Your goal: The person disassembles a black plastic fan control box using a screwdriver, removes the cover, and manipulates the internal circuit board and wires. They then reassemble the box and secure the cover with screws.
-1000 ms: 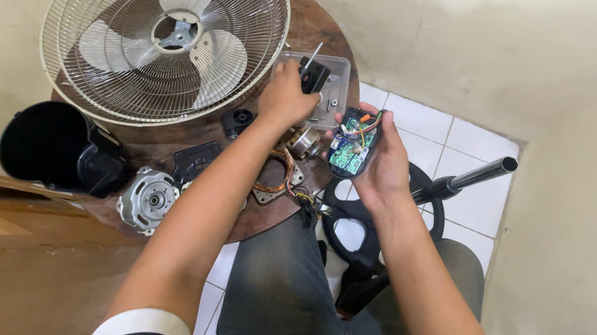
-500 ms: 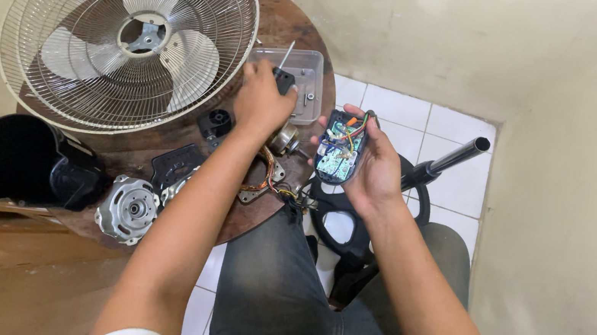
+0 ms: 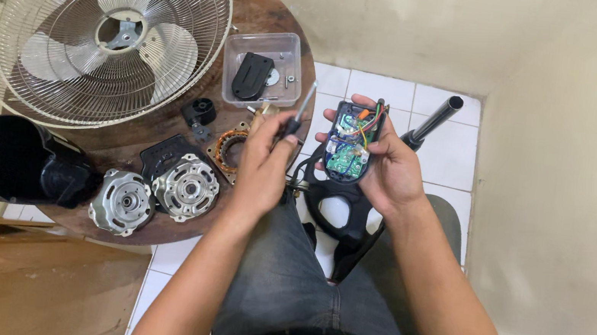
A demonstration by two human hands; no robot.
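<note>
Our right hand (image 3: 389, 168) is closed around a small black housing (image 3: 351, 145), holding it face up over our lap; inside it we see a green circuit board (image 3: 348, 160) with coloured wires running from its top end. Our left hand (image 3: 262, 164) is closed on a screwdriver (image 3: 296, 117), its thin metal shaft pointing up and away from us, just beside the housing but not touching it. Below the right hand lies a black fan stand base (image 3: 338, 215) with a dark pole (image 3: 434, 121) reaching out over the white floor tiles (image 3: 389, 91).

To the left of our left hand stands the round wooden table (image 3: 265, 13). Near the hand we see a copper-wound stator (image 3: 228, 149), then two silver motor end covers (image 3: 157, 193), and a clear plastic tray (image 3: 262, 67) holding a black part. Farther off rest the fan guard with its blades (image 3: 105, 31) and a black motor shell (image 3: 11, 159) at the table's left edge.
</note>
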